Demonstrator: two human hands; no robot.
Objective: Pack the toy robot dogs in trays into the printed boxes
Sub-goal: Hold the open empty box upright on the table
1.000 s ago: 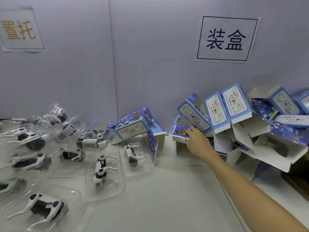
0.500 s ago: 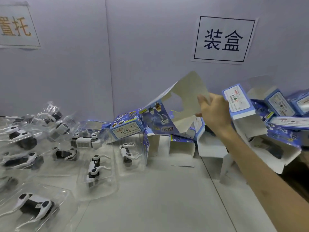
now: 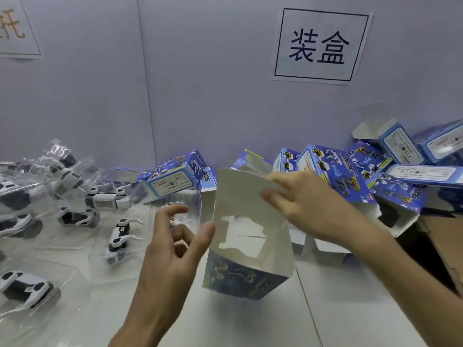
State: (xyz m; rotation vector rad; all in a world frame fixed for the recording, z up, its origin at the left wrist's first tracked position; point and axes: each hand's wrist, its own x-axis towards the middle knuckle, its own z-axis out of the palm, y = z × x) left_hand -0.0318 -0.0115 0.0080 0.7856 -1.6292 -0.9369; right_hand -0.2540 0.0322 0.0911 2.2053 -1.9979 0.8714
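An open blue printed box (image 3: 246, 249) with a window cut-out hangs in the air at the centre, its white inside facing me. My right hand (image 3: 304, 204) pinches its raised top flap. My left hand (image 3: 175, 242) sits at the box's left edge with relaxed fingers, the thumb touching the side wall. Several toy robot dogs lie in clear plastic trays on the left, one (image 3: 119, 237) near my left hand and another (image 3: 23, 288) at the front left.
Several more printed boxes (image 3: 350, 176) are heaped against the back wall on the right, and another box (image 3: 176, 177) stands at centre back. A brown carton (image 3: 443, 249) shows at the right edge. Two paper signs hang on the wall.
My right hand has pulled the box out of the pile and brought it down toward me at the centre. My left hand has come into view and reached its left side.
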